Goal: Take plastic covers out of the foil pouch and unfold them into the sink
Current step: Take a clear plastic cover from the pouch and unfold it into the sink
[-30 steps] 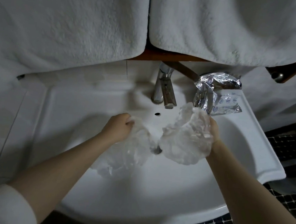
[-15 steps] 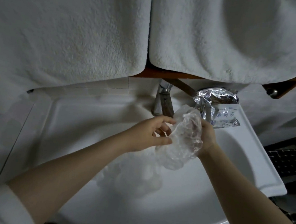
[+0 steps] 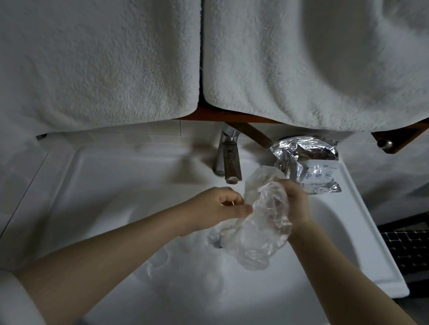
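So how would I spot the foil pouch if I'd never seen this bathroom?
Start at the white sink and find the chrome tap at its back. Just right of the tap, on the sink's back ledge below the hanging towels, sits the foil pouch. It is the only crinkled, shiny silver thing, with a white printed label.

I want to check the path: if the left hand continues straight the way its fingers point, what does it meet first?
Probably the crumpled clear plastic cover held by the right hand; the left hand fingertips already nearly touch it.
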`<action>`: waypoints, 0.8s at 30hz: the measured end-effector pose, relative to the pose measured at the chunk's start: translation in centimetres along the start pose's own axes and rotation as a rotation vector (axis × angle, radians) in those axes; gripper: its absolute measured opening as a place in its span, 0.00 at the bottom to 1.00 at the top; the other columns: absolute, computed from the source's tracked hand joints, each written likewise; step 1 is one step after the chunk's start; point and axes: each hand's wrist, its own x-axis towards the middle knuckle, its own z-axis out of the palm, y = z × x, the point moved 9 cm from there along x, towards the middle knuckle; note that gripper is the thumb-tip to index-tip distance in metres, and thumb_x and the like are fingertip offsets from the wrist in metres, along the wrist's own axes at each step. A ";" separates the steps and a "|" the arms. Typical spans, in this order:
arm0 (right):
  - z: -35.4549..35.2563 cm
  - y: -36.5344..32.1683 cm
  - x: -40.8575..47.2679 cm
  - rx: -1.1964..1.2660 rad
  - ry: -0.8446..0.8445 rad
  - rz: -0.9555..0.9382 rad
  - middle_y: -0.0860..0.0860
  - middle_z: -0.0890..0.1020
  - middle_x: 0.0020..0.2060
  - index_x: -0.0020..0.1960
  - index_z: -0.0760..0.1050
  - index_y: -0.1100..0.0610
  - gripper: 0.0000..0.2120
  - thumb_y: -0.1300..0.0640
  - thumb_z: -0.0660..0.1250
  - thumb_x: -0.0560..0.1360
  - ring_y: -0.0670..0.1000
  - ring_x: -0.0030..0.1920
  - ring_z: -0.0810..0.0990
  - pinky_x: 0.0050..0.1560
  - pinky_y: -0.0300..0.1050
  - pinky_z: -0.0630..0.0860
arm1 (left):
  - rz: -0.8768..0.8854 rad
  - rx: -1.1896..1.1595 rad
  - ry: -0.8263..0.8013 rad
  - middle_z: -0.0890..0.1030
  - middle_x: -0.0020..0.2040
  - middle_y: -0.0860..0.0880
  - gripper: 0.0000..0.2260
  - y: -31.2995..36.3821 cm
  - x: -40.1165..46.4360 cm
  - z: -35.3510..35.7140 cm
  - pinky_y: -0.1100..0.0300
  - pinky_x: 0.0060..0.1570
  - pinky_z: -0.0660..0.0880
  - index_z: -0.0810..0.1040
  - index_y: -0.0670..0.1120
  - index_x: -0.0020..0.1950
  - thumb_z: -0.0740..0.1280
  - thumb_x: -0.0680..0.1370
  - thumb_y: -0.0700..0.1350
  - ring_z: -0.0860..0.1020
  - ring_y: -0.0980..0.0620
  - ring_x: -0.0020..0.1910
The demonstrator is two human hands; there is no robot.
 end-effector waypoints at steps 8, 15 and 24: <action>-3.8 -1.0 1.3 -1.261 0.232 -0.078 0.52 0.76 0.45 0.51 0.74 0.58 0.04 0.61 0.64 0.76 0.51 0.46 0.74 0.46 0.43 0.69 | -0.065 0.063 0.339 0.69 0.21 0.57 0.12 0.0 0.5 -3.1 0.63 0.27 0.62 0.68 0.45 0.33 0.65 0.76 0.42 0.64 0.56 0.25; 4.9 -2.2 -3.2 -1.767 -0.340 -0.857 0.58 0.69 0.64 0.56 0.69 0.52 0.22 0.68 0.53 0.67 0.57 0.62 0.71 0.59 0.47 0.70 | -0.035 -0.080 0.364 0.78 0.31 0.52 0.07 0.4 0.9 -3.1 0.60 0.43 0.74 0.75 0.48 0.40 0.64 0.79 0.46 0.75 0.57 0.31; 2.6 -2.3 -1.5 -2.192 -0.256 -0.849 0.57 0.79 0.54 0.41 0.79 0.56 0.07 0.55 0.74 0.66 0.60 0.52 0.78 0.46 0.55 0.77 | 0.033 0.065 0.301 0.76 0.34 0.54 0.04 1.8 0.6 -2.9 0.67 0.34 0.70 0.76 0.48 0.43 0.69 0.75 0.47 0.73 0.60 0.31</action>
